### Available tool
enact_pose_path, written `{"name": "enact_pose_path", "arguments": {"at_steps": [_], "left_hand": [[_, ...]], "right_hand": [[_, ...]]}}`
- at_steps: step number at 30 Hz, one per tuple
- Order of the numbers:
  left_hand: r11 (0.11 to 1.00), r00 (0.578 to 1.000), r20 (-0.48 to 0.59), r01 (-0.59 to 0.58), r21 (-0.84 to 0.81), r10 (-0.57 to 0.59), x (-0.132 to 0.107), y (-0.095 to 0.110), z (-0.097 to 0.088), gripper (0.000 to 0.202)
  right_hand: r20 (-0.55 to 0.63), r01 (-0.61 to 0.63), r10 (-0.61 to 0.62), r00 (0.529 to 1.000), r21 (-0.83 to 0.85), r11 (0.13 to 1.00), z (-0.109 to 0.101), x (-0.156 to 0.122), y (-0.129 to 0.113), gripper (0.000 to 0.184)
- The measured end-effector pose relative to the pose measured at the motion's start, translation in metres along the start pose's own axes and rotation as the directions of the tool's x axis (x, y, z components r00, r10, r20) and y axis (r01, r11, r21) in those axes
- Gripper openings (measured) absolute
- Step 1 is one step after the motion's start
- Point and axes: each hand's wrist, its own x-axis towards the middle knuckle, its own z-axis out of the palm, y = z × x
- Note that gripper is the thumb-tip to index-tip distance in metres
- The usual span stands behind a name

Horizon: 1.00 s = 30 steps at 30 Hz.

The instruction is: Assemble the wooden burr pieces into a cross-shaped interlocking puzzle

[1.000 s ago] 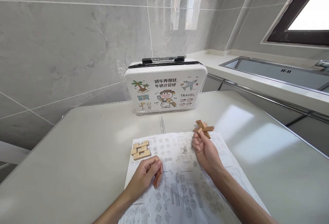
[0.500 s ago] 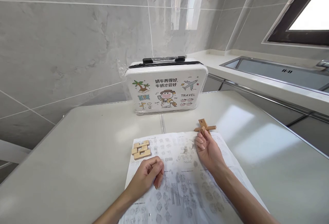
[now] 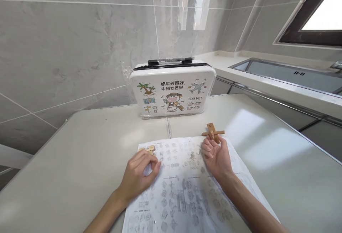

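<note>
Head view has your left hand [image 3: 139, 173] up over the stepped wooden block [image 3: 151, 148], at the far left corner of the printed diagram sheet [image 3: 176, 177]; half a second ago that hand lay curled on the paper, nearer to you. Your right hand [image 3: 217, 156] has loosened as well: its thumb has come away from the cross-shaped wooden puzzle [image 3: 211, 133], which sits in the same spot. That seems to bring the stepped block into your work alongside the cross.

Your left thumb and index fingertip come close together, but your fingers cover much of the block, so I cannot tell whether they pinch it. Your right palm faces up, fingers half curled and thumb well clear of them, with no pinch showing; whether a fingertip brushes the cross is unclear. The cross is at the sheet's far edge, toward its far right corner, with a 2 marked on its flat upper piece.

Counting, you have two wooden assemblies, one stepped and one crossed; the cross shows at least three pieces, while the block is too covered to count. One sheet lies on the tabletop [image 3: 66, 161], and one plastic-wrapped suitcase [image 3: 173, 89] stands along its far edge. Past its right edge is one sink [image 3: 283, 75].
</note>
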Motion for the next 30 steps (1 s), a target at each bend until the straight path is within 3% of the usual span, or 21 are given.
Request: {"name": "enact_pose_path", "arguments": {"at_steps": [2, 6, 9, 18, 23, 30], "left_hand": [[0.994, 1.0, 0.013, -0.024, 0.102, 0.023, 0.003, -0.01, -0.005, 0.008], [0.975, 0.994, 0.106, -0.011, 0.222, -0.013, 0.006, -0.027, -0.012, 0.044], [0.963, 0.989, 0.146, -0.012, 0.27, -0.029, 0.006, -0.036, -0.016, 0.056], [0.967, 0.966, 0.244, 0.026, 0.254, -0.09, 0.009, -0.047, -0.039, 0.046], [0.973, 0.973, 0.211, 0.04, 0.228, -0.089, 0.005, -0.039, -0.021, 0.042], [0.995, 0.973, 0.223, -0.071, 0.068, 0.055, -0.002, -0.006, 0.012, 0.046]], "right_hand": [[0.007, -0.035, 0.035, 0.999, -0.023, 0.999, 0.005, -0.005, 0.003, 0.029], [0.011, -0.078, 0.08, 0.997, -0.102, 0.992, 0.013, -0.011, 0.008, 0.03], [0.032, -0.123, 0.129, 0.991, -0.137, 0.983, 0.016, -0.012, 0.01, 0.024], [0.043, -0.142, 0.15, 0.988, -0.142, 0.98, 0.016, -0.011, 0.01, 0.021], [0.06, -0.173, 0.185, 0.981, -0.172, 0.97, 0.014, -0.009, 0.012, 0.02], [0.12, -0.162, 0.21, 0.97, -0.322, 0.933, 0.014, -0.011, 0.015, 0.019]]}}
